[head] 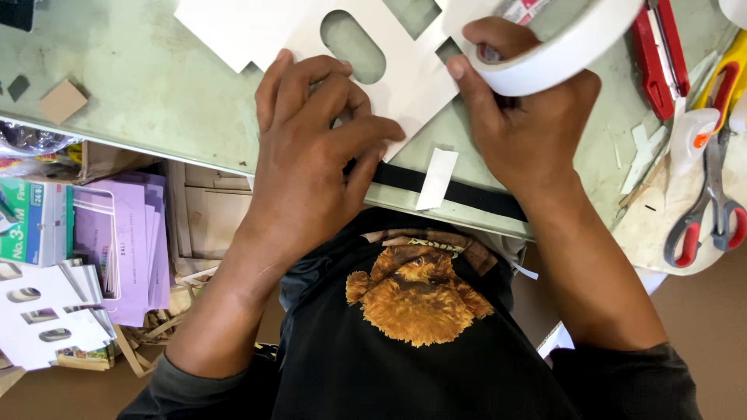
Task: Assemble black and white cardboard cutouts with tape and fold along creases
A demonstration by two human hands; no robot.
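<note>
While the left hand (pixel 311 148) lay flat on a white card piece (pixel 303 31), its fingers were spread out a little and pressed down on the card's lower corner. It gripped nothing; it only pushed down. The card had a long rounded hole cut in it and sat at the top of a pale green table (pixel 156 93).

The right hand (pixel 517 124) was just beside the left one. Its fingers were curled around a big roll of white tape (pixel 560 43), with one finger poking through the middle of the roll. The roll was tipped up over the far edge of the card.

A short strip of white tape (pixel 436 179) hung over the table's front edge, across a black band, between the two hands.

Off to the right lay a red cutter knife (pixel 657 54) and scissors with red handles (pixel 712 210). A small brown square (pixel 62 101) sat on the table at the left. Purple paper packs (pixel 128 249) and more white cut cards (pixel 47 311) were stacked down below the table.
</note>
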